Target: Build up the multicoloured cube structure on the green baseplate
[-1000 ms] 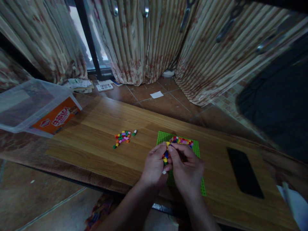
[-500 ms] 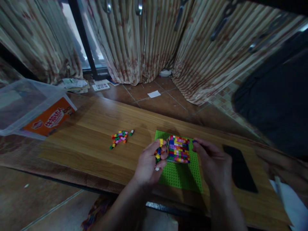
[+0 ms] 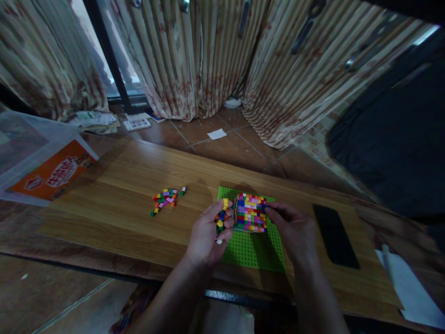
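Observation:
A block of many-coloured toy bricks (image 3: 251, 213) stands on a green studded baseplate (image 3: 252, 250). My left hand (image 3: 207, 234) is closed around several small loose bricks (image 3: 220, 222), its fingertips close to the block's left side. At the block's upper right edge, my right hand (image 3: 290, 225) pinches a small dark blue brick (image 3: 265, 209); whether that brick touches the block I cannot tell. A loose pile of coloured bricks (image 3: 164, 199) lies on the wooden tabletop to the left of my hands.
A black flat slab, perhaps a phone (image 3: 335, 235), lies on the wooden table (image 3: 121, 185) at the right. White paper (image 3: 410, 287) sits at the right end. A clear plastic box (image 3: 45, 162) with an orange label stands at the left. Striped curtains (image 3: 174, 60) hang behind.
My right hand has moved left with the dark blue brick, from beside the block up to its edge. My left hand keeps its bricks. The whole view has shifted slightly.

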`<state>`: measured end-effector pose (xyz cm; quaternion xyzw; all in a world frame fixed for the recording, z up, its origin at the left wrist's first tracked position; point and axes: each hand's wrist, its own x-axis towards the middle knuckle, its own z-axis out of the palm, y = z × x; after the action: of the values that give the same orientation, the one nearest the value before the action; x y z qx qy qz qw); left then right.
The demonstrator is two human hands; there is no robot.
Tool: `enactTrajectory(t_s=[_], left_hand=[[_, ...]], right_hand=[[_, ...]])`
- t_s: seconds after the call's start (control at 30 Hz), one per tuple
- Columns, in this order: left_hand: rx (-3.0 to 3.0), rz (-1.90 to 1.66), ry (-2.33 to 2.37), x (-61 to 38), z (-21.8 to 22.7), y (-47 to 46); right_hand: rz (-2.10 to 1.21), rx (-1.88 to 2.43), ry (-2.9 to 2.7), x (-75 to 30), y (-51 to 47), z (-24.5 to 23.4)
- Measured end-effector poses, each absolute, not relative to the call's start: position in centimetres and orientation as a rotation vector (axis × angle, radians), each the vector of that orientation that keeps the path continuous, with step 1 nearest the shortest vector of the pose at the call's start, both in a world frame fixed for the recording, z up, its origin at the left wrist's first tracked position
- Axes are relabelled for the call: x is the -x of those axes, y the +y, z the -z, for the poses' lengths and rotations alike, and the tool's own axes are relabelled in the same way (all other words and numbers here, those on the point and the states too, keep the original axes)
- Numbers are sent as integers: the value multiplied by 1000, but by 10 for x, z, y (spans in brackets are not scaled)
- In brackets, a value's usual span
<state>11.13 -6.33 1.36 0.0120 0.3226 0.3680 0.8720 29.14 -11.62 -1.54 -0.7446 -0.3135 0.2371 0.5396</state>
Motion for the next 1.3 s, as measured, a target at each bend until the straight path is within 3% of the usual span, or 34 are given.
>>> enactTrajectory(t_s=[1.3], left_hand=[[-50, -725, 643, -114, -11, -64]], right_hand=[[-444, 1734, -821, -292, -116, 23]])
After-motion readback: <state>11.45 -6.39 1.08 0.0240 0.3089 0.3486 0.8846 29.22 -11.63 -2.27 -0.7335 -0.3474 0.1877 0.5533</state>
